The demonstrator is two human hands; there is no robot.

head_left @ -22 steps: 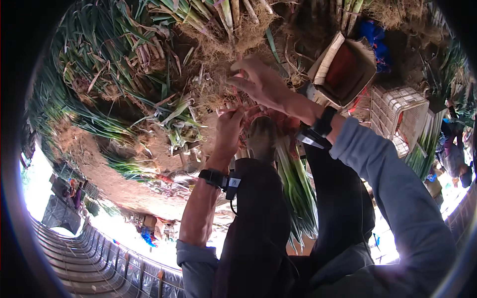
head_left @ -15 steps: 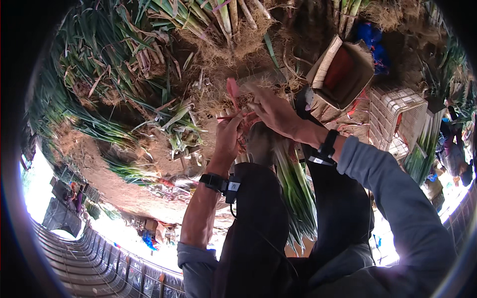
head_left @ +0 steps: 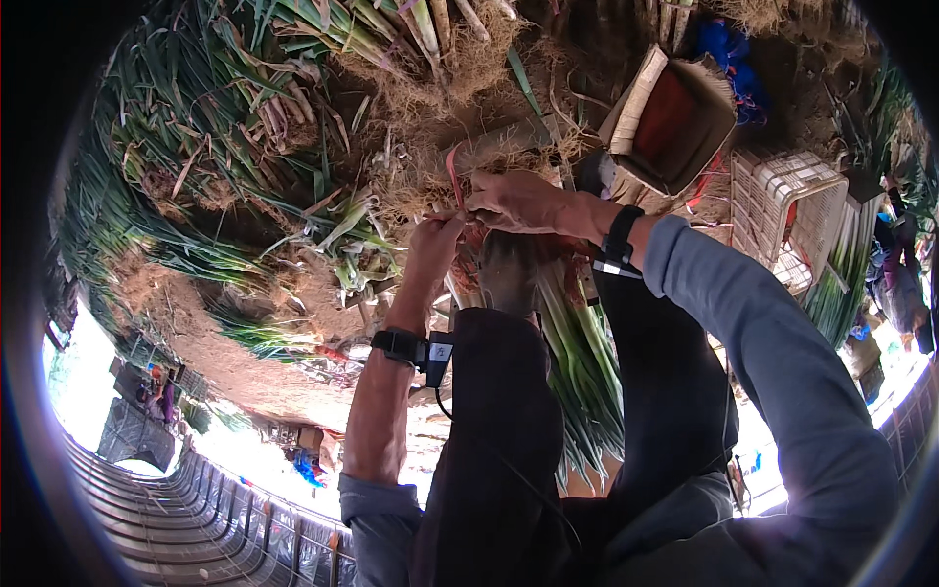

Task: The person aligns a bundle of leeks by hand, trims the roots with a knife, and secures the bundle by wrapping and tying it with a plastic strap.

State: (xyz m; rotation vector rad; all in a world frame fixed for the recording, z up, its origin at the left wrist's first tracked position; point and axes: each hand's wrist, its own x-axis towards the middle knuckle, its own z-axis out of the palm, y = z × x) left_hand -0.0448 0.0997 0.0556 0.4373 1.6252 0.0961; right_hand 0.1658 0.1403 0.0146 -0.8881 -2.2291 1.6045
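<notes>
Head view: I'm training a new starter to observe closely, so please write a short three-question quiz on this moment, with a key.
1. Multiple choice: a thin strip shows where the left hand and right hand come close together. What colour is it?
A) blue
B) red
C) white

2. True or false: a bundle of green leaves shows between the person's dark trouser legs.

3. Fill in the blank: in the picture, the open cardboard box lies to the ____ of both hands.

Key: 1. B; 2. True; 3. right.
</notes>
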